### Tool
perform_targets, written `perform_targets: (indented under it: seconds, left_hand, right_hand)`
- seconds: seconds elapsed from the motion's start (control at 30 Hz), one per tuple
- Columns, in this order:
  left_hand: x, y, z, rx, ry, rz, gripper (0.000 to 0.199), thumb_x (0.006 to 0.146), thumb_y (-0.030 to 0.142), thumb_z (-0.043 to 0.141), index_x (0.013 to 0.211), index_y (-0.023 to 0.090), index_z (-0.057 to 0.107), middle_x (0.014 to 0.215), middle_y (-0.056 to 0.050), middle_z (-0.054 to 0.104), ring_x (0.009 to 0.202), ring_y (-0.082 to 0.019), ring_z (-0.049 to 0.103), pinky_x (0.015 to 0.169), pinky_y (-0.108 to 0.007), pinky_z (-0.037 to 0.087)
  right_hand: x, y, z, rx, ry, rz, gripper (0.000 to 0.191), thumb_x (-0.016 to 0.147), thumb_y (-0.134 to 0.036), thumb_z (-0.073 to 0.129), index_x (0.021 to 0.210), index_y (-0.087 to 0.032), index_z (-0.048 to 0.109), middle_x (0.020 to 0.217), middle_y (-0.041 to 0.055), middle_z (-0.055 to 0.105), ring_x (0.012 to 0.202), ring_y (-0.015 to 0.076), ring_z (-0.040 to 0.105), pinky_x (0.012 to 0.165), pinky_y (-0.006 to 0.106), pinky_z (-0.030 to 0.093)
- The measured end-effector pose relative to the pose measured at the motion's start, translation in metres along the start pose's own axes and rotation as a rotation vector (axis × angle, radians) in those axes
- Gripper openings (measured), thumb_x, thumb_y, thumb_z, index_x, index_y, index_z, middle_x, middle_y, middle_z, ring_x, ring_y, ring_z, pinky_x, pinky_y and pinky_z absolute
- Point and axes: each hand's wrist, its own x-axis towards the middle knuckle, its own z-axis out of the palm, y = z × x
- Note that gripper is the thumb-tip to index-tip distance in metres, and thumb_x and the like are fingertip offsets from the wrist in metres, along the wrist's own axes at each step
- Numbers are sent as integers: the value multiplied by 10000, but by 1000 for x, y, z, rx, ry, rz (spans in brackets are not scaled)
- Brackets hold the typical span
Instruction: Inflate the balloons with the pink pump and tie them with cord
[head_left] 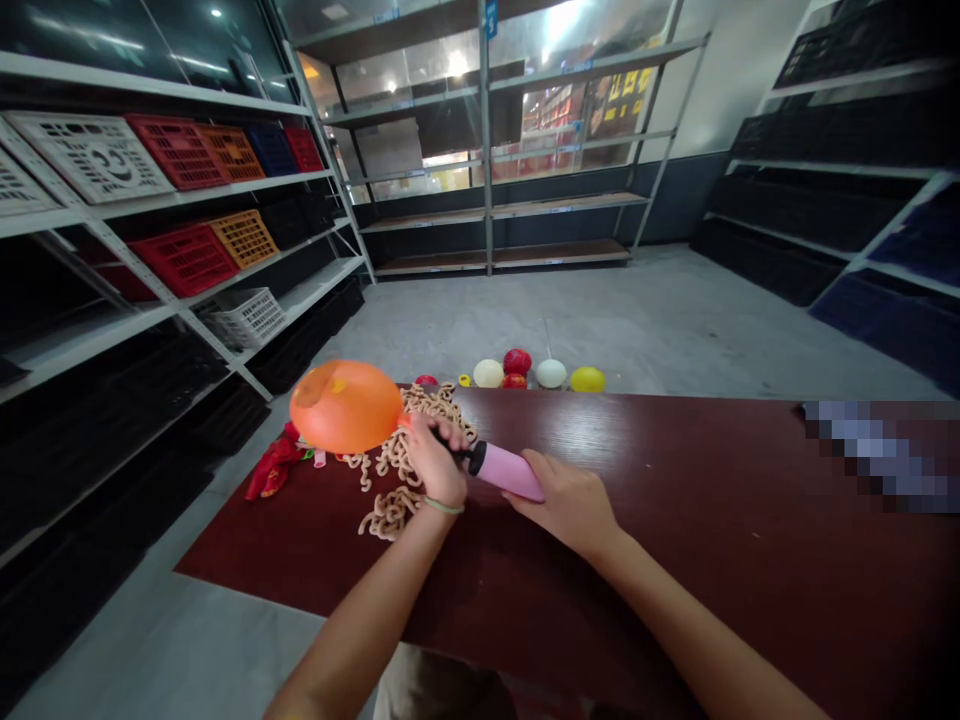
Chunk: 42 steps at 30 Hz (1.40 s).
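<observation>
An inflated orange balloon (346,408) sticks out to the left from my left hand (436,465), whose fingers close round its neck at the black nozzle end of a hand balloon pump (510,472). My right hand (574,503) wraps round the pump's pink barrel. The join of neck and nozzle is hidden by my left fingers. Beside and behind that hand lies a pile of beige curly pieces (394,512). Red crumpled packaging (274,465) rests at the table's left edge, with small uninflated balloons (320,459) near it.
The dark red table (675,580) spans the front. Beyond its far edge are several balloons, among them a yellow one (587,379) and a white one (488,374). Shelves with crates (184,265) stand left; a metal rack (487,200) stands behind. A blurred patch (885,455) covers the right side.
</observation>
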Motion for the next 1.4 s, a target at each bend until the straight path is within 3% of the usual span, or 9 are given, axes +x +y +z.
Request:
perform_targets:
  seconds: [0.07,0.17,0.4,0.57,0.67,0.77,0.9,1.0,1.4]
  left_hand:
    - [-10,-12,3,27,-76,-44,331,909,438,575,737,215,401,520,71,387,382,-79,360,412,-224,307]
    - [-10,-13,2,39,-128,-64,355,887,465,608,728,216,411,516,67,402,379,-84,383,413,-231,338]
    - [19,21,-6,-2,-59,17,340,893,445,603,740,219,400,523,75,376,391,-74,368,418,-222,337]
    - [39,43,-14,-30,6,112,304,913,412,568,757,217,394,542,81,358,400,-64,347,430,-219,313]
    - [40,39,-16,-58,77,118,282,929,384,537,760,216,384,538,89,333,388,-54,314,421,-210,277]
    - [22,18,-9,-37,133,76,268,943,335,508,747,212,372,523,88,331,378,-51,307,404,-203,258]
    - [-7,-10,4,60,-20,-40,319,921,399,562,726,211,394,509,76,383,364,-67,354,391,-216,304]
    - [-7,-14,5,67,-66,-72,376,894,465,596,704,212,393,499,76,380,357,-71,367,387,-217,324]
    - [37,36,-15,-28,19,90,290,904,375,559,738,215,382,549,78,364,414,-68,371,441,-213,339]
  right_hand:
    - [0,-2,0,46,-10,25,385,852,-509,604,1114,-227,614,892,49,715,755,205,657,617,282,366]
    - [1,4,0,64,-34,-5,380,860,-518,601,1106,-229,616,883,42,714,764,208,660,619,281,372]
    - [3,40,-5,-118,69,-177,500,900,-600,538,1171,-188,619,876,59,701,758,206,635,655,296,355]
    - [3,60,-12,-223,124,-215,508,914,-606,515,1188,-195,632,875,66,695,744,198,616,667,303,343]
    - [3,47,-10,-188,75,-170,514,907,-611,514,1168,-187,642,865,75,696,745,201,618,649,301,337]
    - [1,20,-4,-97,-20,-95,465,891,-583,539,1111,-187,641,882,72,705,750,208,636,618,298,328]
    - [-1,-5,1,20,-64,59,413,854,-550,595,1109,-226,610,921,39,720,765,208,661,599,290,339]
    - [0,-4,2,39,-65,21,410,861,-541,599,1126,-227,599,947,41,720,813,216,671,620,292,358]
    - [3,49,-8,-205,66,-175,487,917,-594,519,1164,-186,617,859,55,686,764,213,629,666,319,344]
